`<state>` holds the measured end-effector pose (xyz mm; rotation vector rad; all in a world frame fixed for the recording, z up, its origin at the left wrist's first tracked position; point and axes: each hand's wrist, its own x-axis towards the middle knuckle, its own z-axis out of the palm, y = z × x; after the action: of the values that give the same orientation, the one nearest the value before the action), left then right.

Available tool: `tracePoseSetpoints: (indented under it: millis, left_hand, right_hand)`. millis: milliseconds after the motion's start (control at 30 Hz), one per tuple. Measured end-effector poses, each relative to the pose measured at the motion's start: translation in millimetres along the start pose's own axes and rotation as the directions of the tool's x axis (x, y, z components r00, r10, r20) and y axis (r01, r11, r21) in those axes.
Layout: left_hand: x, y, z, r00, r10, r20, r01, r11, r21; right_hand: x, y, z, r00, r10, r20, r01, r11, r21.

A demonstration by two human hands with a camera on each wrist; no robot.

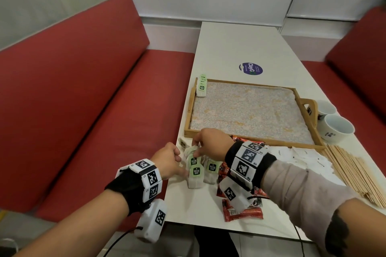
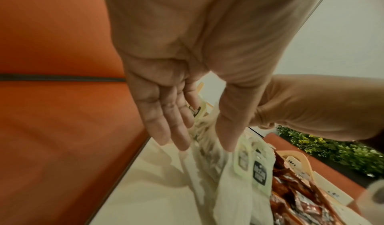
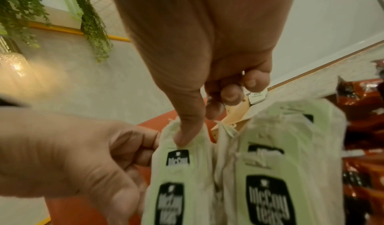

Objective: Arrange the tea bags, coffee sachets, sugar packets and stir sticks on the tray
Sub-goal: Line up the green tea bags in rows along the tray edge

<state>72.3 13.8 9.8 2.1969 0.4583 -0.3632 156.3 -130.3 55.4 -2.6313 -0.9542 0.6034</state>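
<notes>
Gathering the loose tea bags point(image 1: 196, 170) at the near-left table edge, I had both hands in the pile. My right hand point(image 1: 211, 146) pinched the top of one green-tagged bag between thumb and fingers, its other fingers curled in; my left hand point(image 1: 168, 159) sat at 9 o'clock of the pile, fingers fairly straight and touching the bags, grasping nothing that I could make out.

Step judged: tea bags, partly done. A short row of them point(image 1: 201, 86) already stood in the tray's 11 o'clock corner; the rest of the tray point(image 1: 309, 110) liner was bare. Red coffee sachets point(image 1: 242, 213) lay at 3 to 5 o'clock of the pile, white sugar packets point(image 1: 302, 156) further toward 3 o'clock, stir sticks point(image 1: 355, 175) beyond them, none yet moved, I judged.

Next move calls for squaring the bags into one stack, tags aligned, lifting without snagging strings, and setting them beside the existing row.

Surface: white table point(image 1: 229, 48) with a round blue sticker point(image 1: 250, 68) at 12 o'clock of the tray; two white cups point(image 1: 334, 123) at its 3 o'clock. Red benches point(image 1: 73, 89) on both sides, pale wall behind
</notes>
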Motion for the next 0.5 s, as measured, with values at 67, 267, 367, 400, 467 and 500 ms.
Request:
tracePoseSetpoints:
  millis: [67, 267, 367, 400, 467, 500]
  left_hand:
    - [0, -1, -1, 1.0, -0.022, -0.014, 0.022, 1.0, 0.008]
    - [3, 2, -4, 0.999, -0.04, -0.037, 0.042, 0.998, 0.057]
    - [6, 2, -1, 0.999, -0.045, 0.018, 0.044, 0.996, 0.071]
    - [7, 3, 0, 0.998, -0.053, 0.034, 0.051, 0.996, 0.076]
    - [8, 2, 2, 0.995, -0.069, 0.074, 0.062, 0.993, 0.1]
    - [8, 2, 3, 0.993, -0.071, 0.098, 0.06, 0.991, 0.116]
  right_hand:
    - [-1, 5, -5, 1.0, 0.012, 0.007, -0.012, 0.999, 0.041]
    - [-5, 19, -16, 1.0, 0.017, -0.001, -0.017, 0.987, 0.16]
    - [-6, 21, -20, 0.999, 0.037, -0.015, -0.033, 0.98, 0.195]
    - [-7, 23, -21, 0.999, 0.036, -0.024, -0.03, 0.98, 0.195]
    - [-7, 24, -23, 0.999, 0.031, -0.041, -0.023, 0.982, 0.186]
    - [-8, 24, -25, 0.999, 0.031, -0.043, -0.022, 0.982, 0.188]
